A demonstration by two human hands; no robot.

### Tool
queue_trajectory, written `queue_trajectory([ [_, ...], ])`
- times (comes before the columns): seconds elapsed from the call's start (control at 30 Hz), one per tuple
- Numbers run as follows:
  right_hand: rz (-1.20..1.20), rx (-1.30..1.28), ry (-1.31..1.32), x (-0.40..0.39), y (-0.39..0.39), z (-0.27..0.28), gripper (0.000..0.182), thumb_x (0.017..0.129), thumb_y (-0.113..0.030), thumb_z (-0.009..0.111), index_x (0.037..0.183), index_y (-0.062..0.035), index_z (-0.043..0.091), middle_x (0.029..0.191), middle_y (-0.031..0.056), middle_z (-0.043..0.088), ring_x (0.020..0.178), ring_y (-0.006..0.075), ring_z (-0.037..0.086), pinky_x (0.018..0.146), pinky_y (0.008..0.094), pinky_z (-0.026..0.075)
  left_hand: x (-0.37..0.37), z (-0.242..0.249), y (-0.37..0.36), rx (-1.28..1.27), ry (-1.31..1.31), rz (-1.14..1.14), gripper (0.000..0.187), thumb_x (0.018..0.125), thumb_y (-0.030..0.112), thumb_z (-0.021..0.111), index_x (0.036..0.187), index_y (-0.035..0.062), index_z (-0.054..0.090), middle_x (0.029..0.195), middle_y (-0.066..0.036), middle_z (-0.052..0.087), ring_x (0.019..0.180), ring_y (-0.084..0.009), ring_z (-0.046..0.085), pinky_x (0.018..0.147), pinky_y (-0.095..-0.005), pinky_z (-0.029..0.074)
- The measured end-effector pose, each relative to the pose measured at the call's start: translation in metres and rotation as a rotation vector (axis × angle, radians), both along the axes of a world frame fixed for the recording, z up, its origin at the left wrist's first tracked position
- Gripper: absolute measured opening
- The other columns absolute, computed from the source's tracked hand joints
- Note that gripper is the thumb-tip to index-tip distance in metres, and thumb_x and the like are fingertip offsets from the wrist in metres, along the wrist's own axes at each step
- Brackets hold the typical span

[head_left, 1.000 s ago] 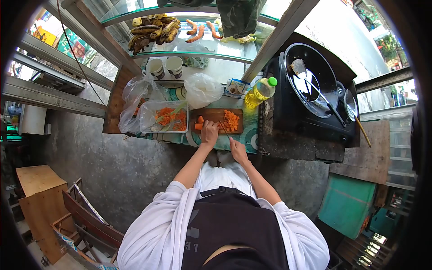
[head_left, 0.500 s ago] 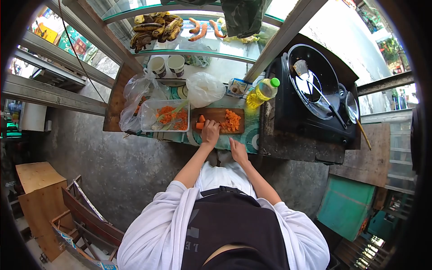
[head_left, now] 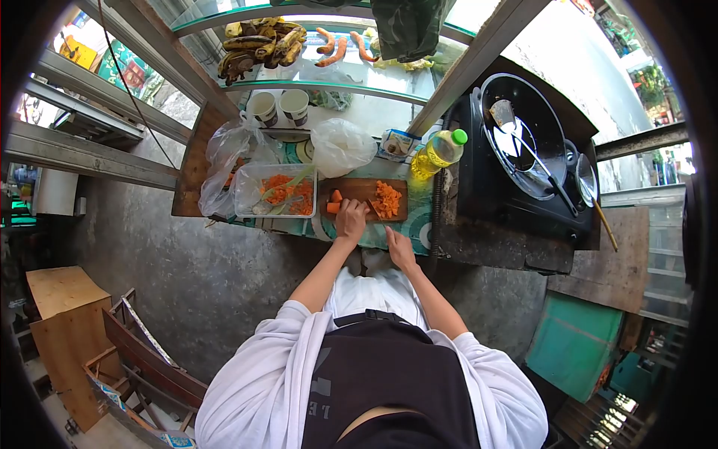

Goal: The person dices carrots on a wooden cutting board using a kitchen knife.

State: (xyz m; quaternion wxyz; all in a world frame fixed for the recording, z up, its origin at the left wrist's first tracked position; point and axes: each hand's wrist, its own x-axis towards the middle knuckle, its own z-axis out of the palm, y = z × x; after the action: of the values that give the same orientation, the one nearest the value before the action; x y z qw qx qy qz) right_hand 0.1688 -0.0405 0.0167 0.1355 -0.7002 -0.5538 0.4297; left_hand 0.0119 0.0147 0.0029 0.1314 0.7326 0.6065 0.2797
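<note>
On the wooden cutting board [head_left: 348, 184], my left hand [head_left: 351, 219] presses with bent fingers on a piece of carrot, mostly hidden beneath them. Carrot chunks [head_left: 334, 202] lie just left of those fingers. To their right is a pile of chopped carrot [head_left: 387, 199]. My right hand [head_left: 401, 247] is closed around a knife at the board's near edge. The thin knife blade [head_left: 376, 212] points up and left, between the left fingertips and the pile. A clear plastic tub [head_left: 247, 202] with shredded carrot and pale green strips stands left of the board.
An oil bottle [head_left: 438, 155] stands behind the board's right side. A large black wok [head_left: 550, 112] sits on the stove at right. Plastic bags [head_left: 342, 147] and paper cups [head_left: 294, 107] stand behind. Above is a glass shelf with bananas [head_left: 262, 46] and carrots [head_left: 333, 52].
My right hand with the knife has shifted very slightly up and right. My left hand stays on the carrot, and the view has moved a touch.
</note>
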Motion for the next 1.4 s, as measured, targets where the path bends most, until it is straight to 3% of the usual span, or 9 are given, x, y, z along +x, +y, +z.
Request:
queue_trajectory([
  [0.13,-0.026,0.069,0.027,0.001,-0.005,-0.005,0.057,0.093,-0.045,0.031,0.074,0.0046,0.05,0.067,0.0221,0.053,0.066,0.0395,0.05,0.063,0.0428,0.038,0.0,0.002,0.001,-0.048,-0.024,0.006,0.012,0.073,0.011,0.066,0.082,0.0028,0.066,0.078,-0.008,0.059,0.082,-0.0243,0.053,0.072,-0.0335,0.047],
  [0.33,0.005,0.077,0.022,-0.005,-0.003,0.004,0.056,0.093,-0.044,0.031,0.075,0.0049,0.051,0.068,0.024,0.053,0.07,0.0431,0.051,0.064,0.0447,0.038,0.0,0.002,0.001,-0.055,-0.006,0.034,0.01,0.073,0.009,0.066,0.08,0.0021,0.066,0.08,-0.008,0.06,0.084,-0.0246,0.053,0.073,-0.0338,0.048],
  [0.4,0.04,-0.012,-0.046,-0.005,-0.001,0.006,0.053,0.093,-0.044,0.031,0.089,0.0,0.06,0.084,0.0262,0.059,0.088,0.0444,0.053,0.074,0.0486,0.041,0.0,0.002,0.0,-0.069,-0.01,0.035,0.01,0.072,0.009,0.066,0.08,0.0022,0.066,0.081,-0.008,0.06,0.084,-0.0245,0.053,0.073,-0.0336,0.048],
  [0.73,0.037,0.022,-0.075,-0.007,0.004,0.005,0.055,0.092,-0.045,0.03,0.091,0.0,0.061,0.086,0.0267,0.059,0.089,0.0447,0.053,0.075,0.0483,0.041,0.0,0.003,0.0,-0.066,0.031,0.03,0.012,0.076,0.013,0.065,0.081,0.0025,0.066,0.081,-0.007,0.06,0.084,-0.024,0.053,0.073,-0.0335,0.048],
  [0.8,-0.02,0.065,0.044,-0.002,-0.001,-0.005,0.057,0.092,-0.046,0.032,0.073,0.0042,0.052,0.066,0.0221,0.054,0.066,0.0398,0.052,0.064,0.0435,0.039,0.0,0.003,-0.001,-0.04,0.005,0.018,0.012,0.075,0.012,0.066,0.082,0.0029,0.067,0.08,-0.007,0.061,0.084,-0.024,0.053,0.072,-0.0338,0.048],
  [0.9,-0.047,0.032,0.046,0.001,-0.004,-0.014,0.057,0.092,-0.047,0.032,0.07,0.0039,0.047,0.061,0.0187,0.05,0.06,0.0345,0.048,0.06,0.041,0.037,0.0,0.004,-0.001,-0.096,-0.035,0.04,0.011,0.075,0.011,0.066,0.082,0.0032,0.068,0.079,-0.007,0.061,0.084,-0.0239,0.053,0.074,-0.0334,0.048],
  [1.23,0.018,0.064,-0.047,-0.005,-0.004,0.003,0.059,0.092,-0.047,0.031,0.074,0.0045,0.052,0.068,0.0243,0.055,0.072,0.0443,0.051,0.065,0.0464,0.038,0.0,-0.002,-0.001,-0.078,0.025,0.065,0.01,0.073,0.011,0.067,0.079,0.0025,0.067,0.08,-0.008,0.062,0.088,-0.0241,0.054,0.076,-0.0333,0.049],
  [1.3,0.067,-0.013,-0.12,-0.006,0.0,0.007,0.054,0.092,-0.045,0.03,0.088,-0.0008,0.061,0.086,0.0267,0.059,0.088,0.0445,0.053,0.074,0.0491,0.041,0.0,-0.001,0.0,-0.093,0.015,0.061,0.01,0.074,0.011,0.067,0.079,0.0023,0.067,0.079,-0.007,0.062,0.087,-0.0243,0.054,0.076,-0.0337,0.049],
  [1.4,0.053,0.021,-0.119,-0.01,0.005,0.004,0.055,0.092,-0.046,0.029,0.088,-0.0009,0.061,0.085,0.0269,0.059,0.087,0.0446,0.053,0.074,0.049,0.041,0.001,0.001,0.0,-0.089,0.001,0.069,0.011,0.073,0.012,0.067,0.079,0.0025,0.067,0.079,-0.008,0.061,0.086,-0.0244,0.054,0.075,-0.034,0.049],
])
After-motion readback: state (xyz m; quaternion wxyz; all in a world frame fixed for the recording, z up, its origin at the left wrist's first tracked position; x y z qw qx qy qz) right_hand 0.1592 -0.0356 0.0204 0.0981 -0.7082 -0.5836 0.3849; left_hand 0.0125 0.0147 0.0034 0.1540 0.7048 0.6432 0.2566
